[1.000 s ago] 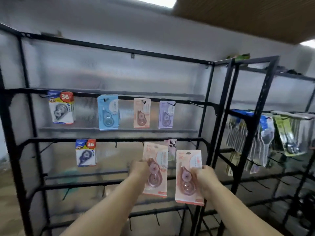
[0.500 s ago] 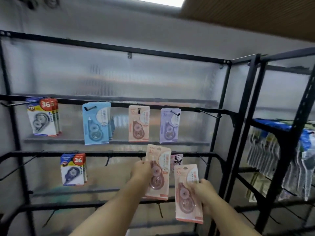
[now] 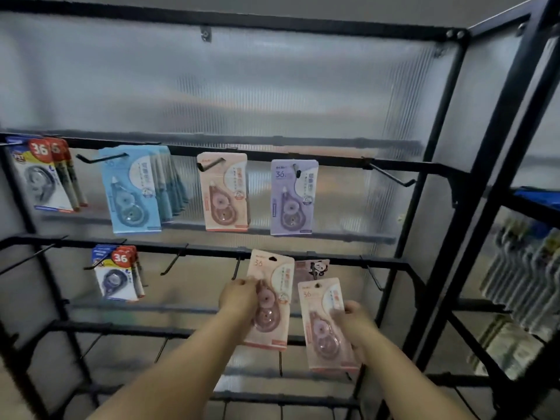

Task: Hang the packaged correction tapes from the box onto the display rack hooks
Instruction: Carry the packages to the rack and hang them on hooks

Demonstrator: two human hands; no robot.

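Gripped a pink pack (image 3: 274, 275) in the left hand (image 3: 239, 298), a second pack (image 3: 321, 304) in the right hand (image 3: 356, 318); likely needed the first's hole squared to the bare hook (image 3: 237, 267).

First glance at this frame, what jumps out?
Two hands, low centre: the left hand grips a pink pack up at the second rail, and the right hand holds a second pink pack lower and to its right. Above them, on the upper rail of the black rack, a blue pack, a hung pink pack and a purple pack hang in a row.
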